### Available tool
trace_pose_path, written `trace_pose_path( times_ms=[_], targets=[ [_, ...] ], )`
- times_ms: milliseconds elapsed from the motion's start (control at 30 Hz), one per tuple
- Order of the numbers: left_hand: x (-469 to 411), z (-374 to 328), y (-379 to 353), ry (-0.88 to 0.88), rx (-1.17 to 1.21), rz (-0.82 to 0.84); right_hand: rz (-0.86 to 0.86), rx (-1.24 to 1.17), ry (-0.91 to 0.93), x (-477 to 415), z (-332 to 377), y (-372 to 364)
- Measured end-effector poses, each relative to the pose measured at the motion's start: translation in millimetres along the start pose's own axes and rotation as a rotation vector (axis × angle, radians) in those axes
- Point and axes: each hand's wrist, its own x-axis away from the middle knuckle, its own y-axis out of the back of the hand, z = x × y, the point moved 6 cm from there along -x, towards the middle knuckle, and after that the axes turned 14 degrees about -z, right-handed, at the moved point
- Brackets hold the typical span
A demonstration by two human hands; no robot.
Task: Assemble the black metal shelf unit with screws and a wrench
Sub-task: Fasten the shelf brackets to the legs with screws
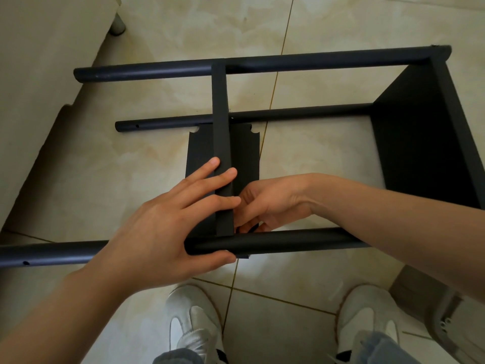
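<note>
The black shelf unit lies on its side on the tiled floor. A far tube, a middle tube and a near tube run left to right. One shelf panel stands edge-on across them, and another shelf panel closes the right end. My left hand clamps the near tube, thumb under it, with its fingers laid flat over the edge-on panel. My right hand reaches in from the right, fingers curled at the joint of panel and near tube. Whatever it holds is hidden.
A beige piece of furniture with a round leg stands along the left. My white shoes are just below the near tube. A grey object lies at the bottom right. An open screw hole shows on the near tube's left end.
</note>
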Motion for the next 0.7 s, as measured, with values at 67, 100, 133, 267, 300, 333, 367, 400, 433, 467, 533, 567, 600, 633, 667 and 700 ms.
trace_pose_path(
  times_ms=[67, 100, 133, 267, 300, 333, 367, 400, 433, 467, 533, 567, 600, 633, 667, 700],
  targets=[
    [0.0, 0.3, 0.0, 0.003, -0.001, 0.001, 0.000, 0.000, 0.001, -0.3, 0.2, 0.1],
    [0.0, 0.3, 0.0, 0.003, -0.001, 0.002, -0.001, -0.001, -0.002, -0.5, -0.1, 0.3],
    [0.0, 0.2, 0.0, 0.002, -0.002, 0.003, -0.002, 0.001, -0.007, -0.5, -0.4, 0.4],
    [0.2, 0.3, 0.5, 0.007, 0.010, 0.002, -0.003, 0.040, -0.020, -1.0, -0.1, -0.5],
    [0.2, 0.4, 0.6, 0.009, 0.014, 0.002, -0.005, 0.049, -0.023, -1.2, 0.0, -1.0],
    [0.1, 0.4, 0.7, 0.011, 0.016, 0.002, -0.006, 0.055, -0.026, -1.5, -0.2, -2.0],
    [0.2, 0.5, 0.7, 0.012, 0.016, 0.003, -0.006, 0.057, -0.028, -1.7, -0.5, -2.8],
    [0.3, 0.5, 0.6, 0.013, 0.015, 0.005, -0.007, 0.058, -0.028, -2.0, -0.7, -3.2],
    [0.5, 0.6, 0.6, 0.013, 0.014, 0.006, -0.007, 0.057, -0.026, -2.1, -0.7, -3.1],
    [0.5, 0.7, 0.5, 0.014, 0.012, 0.007, -0.007, 0.054, -0.025, -1.8, -0.5, -2.7],
    [0.4, 0.5, 0.5, 0.011, 0.002, 0.003, -0.005, 0.044, -0.019, -0.4, 0.4, -0.8],
    [0.0, 0.3, 0.4, 0.007, -0.005, 0.001, 0.000, 0.042, -0.013, 0.6, 1.2, 0.3],
    [-0.2, 0.1, 0.2, 0.004, -0.012, 0.000, 0.008, 0.041, -0.007, 1.6, 1.8, 0.8],
    [-0.3, 0.1, 0.0, 0.004, -0.017, 0.002, 0.016, 0.038, -0.005, 2.2, 2.1, 0.9],
    [-0.3, 0.2, -0.2, 0.005, -0.020, 0.006, 0.020, 0.035, -0.007, 2.3, 1.9, 0.7],
    [-0.3, 0.4, -0.2, 0.007, -0.021, 0.009, 0.019, 0.032, -0.011, 2.0, 1.3, 0.7]
  ],
)
